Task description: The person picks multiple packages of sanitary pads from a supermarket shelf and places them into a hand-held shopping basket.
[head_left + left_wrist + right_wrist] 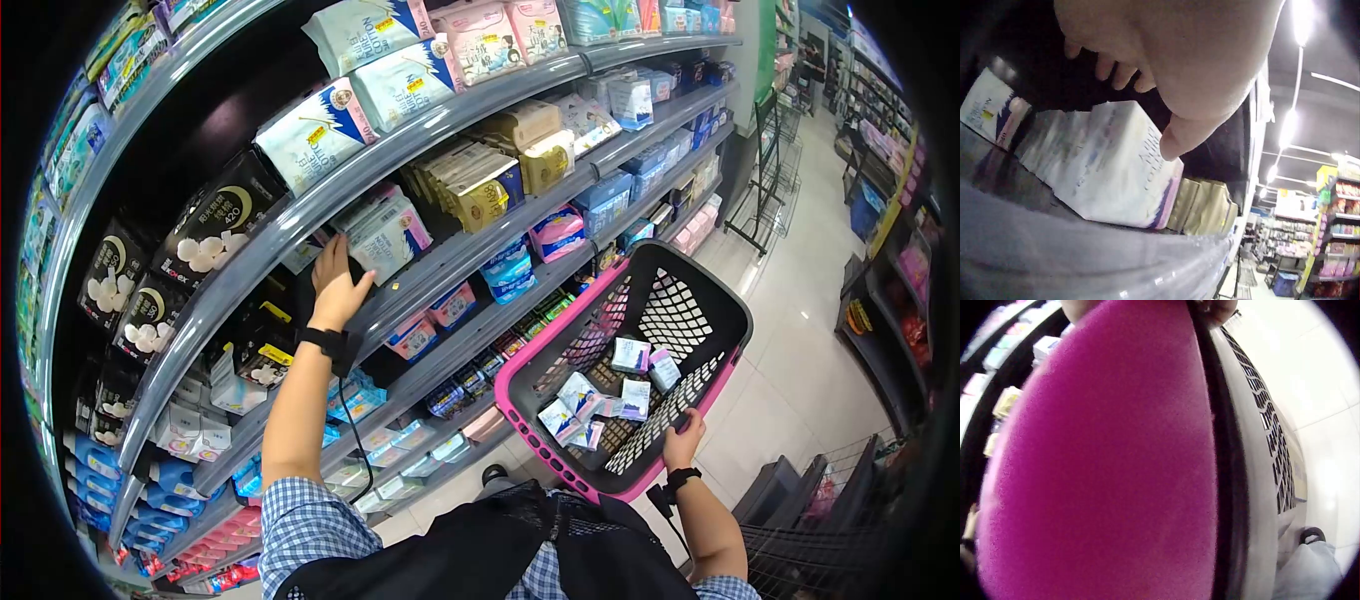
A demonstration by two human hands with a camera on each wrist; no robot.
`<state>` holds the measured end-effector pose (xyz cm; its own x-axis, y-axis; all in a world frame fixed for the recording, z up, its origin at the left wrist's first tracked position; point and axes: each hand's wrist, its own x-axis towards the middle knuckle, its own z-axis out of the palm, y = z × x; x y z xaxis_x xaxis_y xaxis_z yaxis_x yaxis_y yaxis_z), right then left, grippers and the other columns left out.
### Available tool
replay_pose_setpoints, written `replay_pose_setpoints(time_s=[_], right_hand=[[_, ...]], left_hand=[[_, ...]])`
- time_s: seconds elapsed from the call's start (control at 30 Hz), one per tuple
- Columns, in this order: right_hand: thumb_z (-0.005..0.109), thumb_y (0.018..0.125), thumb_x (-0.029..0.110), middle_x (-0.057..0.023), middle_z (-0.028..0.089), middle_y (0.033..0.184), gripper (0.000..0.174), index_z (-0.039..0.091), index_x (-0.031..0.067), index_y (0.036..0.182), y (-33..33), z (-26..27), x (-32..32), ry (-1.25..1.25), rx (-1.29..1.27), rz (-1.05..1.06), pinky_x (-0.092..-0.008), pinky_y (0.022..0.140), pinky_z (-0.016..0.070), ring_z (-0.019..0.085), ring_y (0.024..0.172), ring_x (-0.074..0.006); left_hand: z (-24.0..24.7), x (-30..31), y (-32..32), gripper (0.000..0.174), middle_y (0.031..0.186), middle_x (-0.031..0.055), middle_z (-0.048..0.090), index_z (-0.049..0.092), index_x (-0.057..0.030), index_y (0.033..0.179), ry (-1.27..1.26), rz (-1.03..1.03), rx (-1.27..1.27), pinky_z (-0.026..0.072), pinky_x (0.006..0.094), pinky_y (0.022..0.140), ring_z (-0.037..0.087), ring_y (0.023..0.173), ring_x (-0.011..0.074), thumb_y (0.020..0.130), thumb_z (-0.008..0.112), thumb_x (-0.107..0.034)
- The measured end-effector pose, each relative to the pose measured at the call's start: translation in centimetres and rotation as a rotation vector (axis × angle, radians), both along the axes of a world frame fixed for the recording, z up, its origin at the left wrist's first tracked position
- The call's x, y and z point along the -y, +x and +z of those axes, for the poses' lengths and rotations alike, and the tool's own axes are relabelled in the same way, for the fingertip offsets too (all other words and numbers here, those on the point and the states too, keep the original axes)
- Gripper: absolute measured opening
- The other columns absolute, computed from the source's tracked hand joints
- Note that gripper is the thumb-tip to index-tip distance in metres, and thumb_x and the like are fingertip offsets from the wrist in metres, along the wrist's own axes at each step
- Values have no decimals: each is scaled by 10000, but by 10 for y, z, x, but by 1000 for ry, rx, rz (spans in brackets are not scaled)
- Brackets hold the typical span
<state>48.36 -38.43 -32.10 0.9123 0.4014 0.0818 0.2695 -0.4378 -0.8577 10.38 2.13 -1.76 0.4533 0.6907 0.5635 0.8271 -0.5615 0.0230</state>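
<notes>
My left hand (338,285) reaches onto a shelf beside a row of white sanitary pad packs (385,238). In the left wrist view its thumb (1175,139) lies at the printed face of the end pack (1129,169), and the other fingers stretch over the dark space behind the row. My right hand (684,440) grips the pink rim of a black shopping basket (522,365) at its near right side. Several small white packs (632,397) lie loose on the basket floor. The pink rim (1110,450) fills much of the right wrist view.
Gold packs (470,185) stand further along the same shelf, and larger white cotton packs (315,138) sit above. Black packs (215,225) are at the left. The grey shelf edge (440,250) runs in front of the row. A tiled aisle (790,370) lies right of the basket.
</notes>
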Motion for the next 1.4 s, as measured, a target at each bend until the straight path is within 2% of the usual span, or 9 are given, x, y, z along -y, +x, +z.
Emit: replay_pose_setpoints(time_s=[0.1,0.47,0.67,0.8,1.0,1.1,1.23,1.33,1.4], right_hand=[[566,626,-43,-176,384,1124,462,463,80,1059,0,4,0,-17,26,-8,-377,956,345,419,1059,-358],[552,636,-29,-176,392,1114,450,470,76,1066,0,3,0,-10,6,-20,-379,958,346,421,1066,-358],[567,638,-32,-183,389,1131,452,475,73,1068,-2,10,0,-4,-14,-18,-377,952,358,419,1080,-361],[577,636,-18,-204,384,1136,452,482,76,1068,0,2,-1,-4,1,-43,-383,956,349,407,1091,-376],[585,641,4,-218,372,1151,438,482,80,1060,0,6,0,-11,0,-23,-391,966,344,398,1102,-391],[584,647,11,-215,369,1154,445,479,91,1071,-1,10,-1,-31,-19,-32,-384,944,367,420,1079,-389],[578,649,18,-214,369,1155,437,481,92,1068,-1,10,0,-8,-21,-32,-381,936,371,427,1071,-388],[575,648,18,-214,369,1153,432,485,94,1064,-1,9,0,-19,-14,-37,-382,934,373,429,1066,-388],[572,647,18,-217,370,1152,429,487,96,1060,-2,9,0,-13,-27,-45,-384,932,374,430,1064,-392]], left_hand=[[-4,-27,1,604,1339,177,316,434,-83,1242,-149,80,69,236,434,1025,261,1246,356,730,672,-297],[-13,-22,17,443,1263,222,378,518,-47,1003,9,-48,127,303,440,971,347,1167,399,663,728,-236],[-2,3,23,425,1096,201,474,524,-11,944,57,-296,212,406,391,863,484,1006,379,598,745,-120],[16,27,44,546,1039,170,472,468,-37,1042,191,-496,249,405,392,840,491,957,336,551,709,-58],[44,84,93,607,1063,155,476,455,-33,1097,-140,-837,385,394,357,865,495,982,286,529,666,-59],[52,116,120,580,1042,139,502,484,-21,1074,-402,-902,154,397,345,868,507,977,262,553,681,-184],[3,134,167,551,976,153,516,514,1,1063,-651,-1144,-182,399,359,859,503,961,308,586,679,-219],[-62,145,200,653,1064,168,471,463,-53,1184,-542,-1127,-150,373,390,899,465,1010,331,596,712,-188],[-89,145,219,717,1117,178,440,422,-76,1245,-225,-1033,-46,360,413,916,438,1045,350,609,740,-171]])
